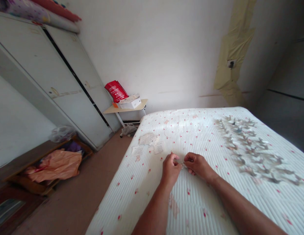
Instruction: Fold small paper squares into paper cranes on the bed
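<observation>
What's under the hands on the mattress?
A small shiny scrap sits between the left hand and right hand, over the white quilted mattress. The surface directly beneath the palms is covered, so anything there can't be seen.

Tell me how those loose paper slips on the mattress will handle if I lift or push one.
They are likely light and floppy: the paper slips look thin and lie flat. A push may bunch them, since some overlap. The ribbed mattress might make a flat pinch awkward, so lifting an edge could work better.
</observation>
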Tool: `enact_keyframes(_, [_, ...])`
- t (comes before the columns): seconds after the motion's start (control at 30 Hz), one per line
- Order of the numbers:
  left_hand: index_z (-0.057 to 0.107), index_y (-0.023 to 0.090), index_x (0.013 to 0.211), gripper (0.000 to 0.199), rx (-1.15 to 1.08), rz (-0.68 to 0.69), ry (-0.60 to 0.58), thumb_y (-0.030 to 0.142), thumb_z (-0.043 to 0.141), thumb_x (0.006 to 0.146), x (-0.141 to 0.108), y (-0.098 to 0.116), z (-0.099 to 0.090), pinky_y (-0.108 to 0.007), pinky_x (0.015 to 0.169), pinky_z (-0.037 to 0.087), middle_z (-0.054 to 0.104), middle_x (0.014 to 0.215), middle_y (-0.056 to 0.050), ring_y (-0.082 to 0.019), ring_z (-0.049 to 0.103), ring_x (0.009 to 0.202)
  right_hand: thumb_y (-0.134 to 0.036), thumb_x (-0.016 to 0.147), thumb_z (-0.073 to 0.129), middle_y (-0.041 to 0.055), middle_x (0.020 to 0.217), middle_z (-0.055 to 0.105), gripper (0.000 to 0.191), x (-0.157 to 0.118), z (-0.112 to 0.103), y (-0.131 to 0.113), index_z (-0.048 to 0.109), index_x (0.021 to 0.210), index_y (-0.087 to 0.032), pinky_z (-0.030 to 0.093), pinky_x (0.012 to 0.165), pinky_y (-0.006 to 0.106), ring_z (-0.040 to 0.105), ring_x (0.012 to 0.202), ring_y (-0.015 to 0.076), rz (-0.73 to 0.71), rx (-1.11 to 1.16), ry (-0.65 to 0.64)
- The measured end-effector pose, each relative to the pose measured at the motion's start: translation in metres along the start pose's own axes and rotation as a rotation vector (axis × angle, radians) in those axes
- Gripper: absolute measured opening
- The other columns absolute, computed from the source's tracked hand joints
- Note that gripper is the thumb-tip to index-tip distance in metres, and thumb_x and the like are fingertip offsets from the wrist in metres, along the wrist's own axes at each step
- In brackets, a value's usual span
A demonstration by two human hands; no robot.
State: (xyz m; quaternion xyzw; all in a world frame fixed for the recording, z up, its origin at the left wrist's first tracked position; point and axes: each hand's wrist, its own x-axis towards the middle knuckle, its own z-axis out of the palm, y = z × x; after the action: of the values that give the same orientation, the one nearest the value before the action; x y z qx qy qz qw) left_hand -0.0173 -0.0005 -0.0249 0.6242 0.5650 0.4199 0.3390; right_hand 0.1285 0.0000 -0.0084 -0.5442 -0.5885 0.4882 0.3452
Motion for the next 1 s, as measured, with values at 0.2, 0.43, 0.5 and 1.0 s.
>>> enact_keyframes(0.2, [0.054, 0.015, 0.057, 0.017, 0.21, 0.215, -0.016, -0.001, 0.052, 0.061, -0.003, 0.006, -0.002, -0.021, 0.064, 0.038, 0.049, 0.069, 0.001, -0.01, 0.049, 0.068, -0.012, 0.066, 0.045, -0.0048, 0.047, 0.05, 0.01, -0.001, 0.002, -0.001, 0.052, 0.064, -0.017, 0.035, 0.045, 0.019, 0.047, 0.043, 0.0085, -0.141, -0.289, 0.029])
enact_keyframes(0.43, [0.066, 0.017, 0.068, 0.023, 0.239, 0.265, -0.099, -0.001, 0.051, 0.064, -0.009, 0.0, -0.01, -0.022, 0.069, 0.043, 0.054, 0.083, -0.001, -0.011, 0.052, 0.077, -0.013, 0.067, 0.046, -0.0002, 0.06, 0.057, 0.013, 0.001, 0.001, 0.002, 0.058, 0.063, -0.016, 0.034, 0.055, 0.02, 0.052, 0.058, 0.0114, -0.273, -0.52, 0.098])
enact_keyframes(0.5, [0.067, 0.018, 0.071, 0.024, 0.252, 0.267, -0.101, 0.001, 0.051, 0.065, -0.012, -0.001, -0.013, -0.024, 0.072, 0.044, 0.053, 0.087, -0.002, -0.012, 0.053, 0.08, -0.014, 0.068, 0.047, 0.0001, 0.061, 0.058, 0.013, 0.001, 0.001, 0.002, 0.058, 0.064, -0.016, 0.034, 0.055, 0.02, 0.052, 0.059, 0.0116, -0.273, -0.531, 0.086])
enact_keyframes(1.0, [0.068, 0.02, 0.083, 0.029, 0.386, 0.418, -0.147, 0.004, 0.048, 0.071, -0.028, -0.003, -0.021, -0.026, 0.079, 0.044, 0.053, 0.09, -0.004, -0.014, 0.05, 0.087, -0.012, 0.07, 0.05, 0.0015, 0.071, 0.055, 0.013, -0.003, 0.006, -0.004, 0.061, 0.064, -0.016, 0.034, 0.057, 0.02, 0.053, 0.062, 0.0104, -0.249, -0.677, 0.119])
